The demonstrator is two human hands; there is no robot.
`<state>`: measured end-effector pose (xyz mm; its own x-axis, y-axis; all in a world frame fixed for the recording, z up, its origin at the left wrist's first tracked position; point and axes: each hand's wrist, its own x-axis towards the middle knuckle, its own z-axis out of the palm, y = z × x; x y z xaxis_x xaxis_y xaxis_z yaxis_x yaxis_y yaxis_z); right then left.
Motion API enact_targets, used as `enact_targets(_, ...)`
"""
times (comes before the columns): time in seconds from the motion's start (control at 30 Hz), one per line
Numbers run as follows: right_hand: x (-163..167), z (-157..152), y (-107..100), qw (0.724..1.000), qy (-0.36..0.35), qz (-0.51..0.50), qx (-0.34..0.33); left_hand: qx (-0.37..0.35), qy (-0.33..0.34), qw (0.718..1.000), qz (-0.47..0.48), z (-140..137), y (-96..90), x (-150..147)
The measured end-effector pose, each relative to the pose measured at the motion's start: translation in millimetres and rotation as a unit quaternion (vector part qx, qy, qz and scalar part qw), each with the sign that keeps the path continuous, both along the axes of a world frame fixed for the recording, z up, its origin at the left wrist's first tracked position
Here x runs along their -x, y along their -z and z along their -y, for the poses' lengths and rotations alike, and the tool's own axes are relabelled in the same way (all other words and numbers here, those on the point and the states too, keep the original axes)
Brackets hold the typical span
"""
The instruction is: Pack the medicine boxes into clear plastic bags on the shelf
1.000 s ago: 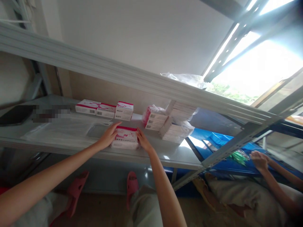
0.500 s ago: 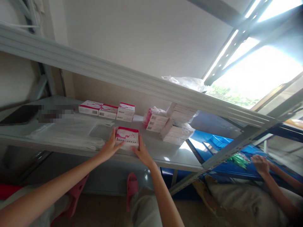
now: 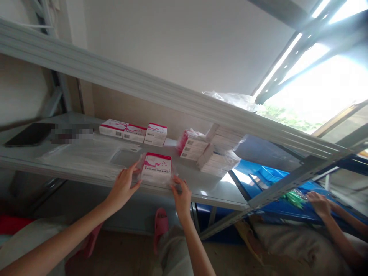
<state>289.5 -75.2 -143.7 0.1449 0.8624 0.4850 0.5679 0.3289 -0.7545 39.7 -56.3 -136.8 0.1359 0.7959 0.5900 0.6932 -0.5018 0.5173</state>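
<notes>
A white and magenta carton (image 3: 156,165) lies near the front edge of the grey shelf, wrapped in a clear plastic bag (image 3: 155,180). At its left side, my left hand (image 3: 122,188) has its fingers on the loose film, the thumb lower and apart from the forefinger. My right hand (image 3: 181,195) pinches the film at the carton's lower right corner. Whether more cartons sit beneath the top one is hard to tell.
Behind stand more cartons (image 3: 133,132) in a row. Bagged carton stacks (image 3: 217,159) are on the right. Flat plastic bags (image 3: 83,155) and a dark tablet-like slab (image 3: 30,135) lie left. A shelf beam (image 3: 161,90) crosses above. Another person's hands (image 3: 319,203) work at blue bins (image 3: 273,176).
Both hands have slid outward from the carton's sides onto the bag's film. The right hand has drawn its fingers together. The view has shifted slightly.
</notes>
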Motion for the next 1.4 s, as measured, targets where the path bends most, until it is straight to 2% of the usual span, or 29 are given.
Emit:
enact_targets(0.13, 2.3, 2.3, -5.9, 1.0, -0.012, 0.018, -0.004, -0.001, -0.013, 1.0, 0.012, 2.1, -10.3, 1.2)
enact_targets(0.3, 0.4, 6.9, -12.7, 0.987, -0.104, 0.123, 0.016, -0.031, -0.015, 0.996, -0.08, 13.3, -10.1, 2.6)
enact_targets(0.5, -15.1, 9.0, -10.8, 0.989, -0.087, 0.116, 0.015, -0.059, -0.004, 0.983, -0.176, 21.1, 3.9, 8.9)
enact_targets(0.63, -19.7, 10.1, -8.9, 0.991, -0.068, 0.109, 0.019, -0.061, 0.001, 0.981, -0.185, 25.7, 3.9, 8.7)
enact_targets(0.77, -15.7, 6.1, -18.3, 0.995, -0.028, 0.098, -0.003, -0.064, -0.028, 0.989, -0.132, 24.4, -15.5, 4.8)
enact_targets(0.83, -11.5, -1.6, -27.5, 0.996, -0.039, 0.077, -0.021, -0.067, -0.022, 0.994, -0.087, 16.6, -29.9, 0.5)
enact_targets(0.93, -3.1, -22.6, -41.0, 0.993, -0.106, 0.028, -0.035, -0.07, 0.041, 0.997, 0.001, -7.3, -47.8, -9.8)
enact_targets(1.0, 2.7, -40.4, -45.8, 0.986, -0.167, -0.006, -0.019, -0.057, 0.103, 0.992, 0.049, -28.2, -52.1, -17.5)
enact_targets(1.07, 7.3, -57.6, -45.6, 0.976, -0.213, -0.038, 0.015, -0.023, 0.152, 0.986, 0.069, -48.8, -48.1, -23.3)
enact_targets(1.2, 9.5, -78.4, -35.4, 0.956, -0.258, -0.104, 0.096, 0.069, 0.2, 0.973, 0.093, -76.3, -23.7, -23.0)
enact_targets(1.3, 6.5, -80.6, -27.1, 0.939, -0.28, -0.145, 0.136, 0.106, 0.225, 0.96, 0.13, -83.3, -8.5, -15.6)
enact_targets(1.4, 3.2, -78.7, -22.5, 0.933, -0.288, -0.161, 0.146, 0.164, 0.252, 0.934, 0.194, -83.2, -5.5, -10.3)
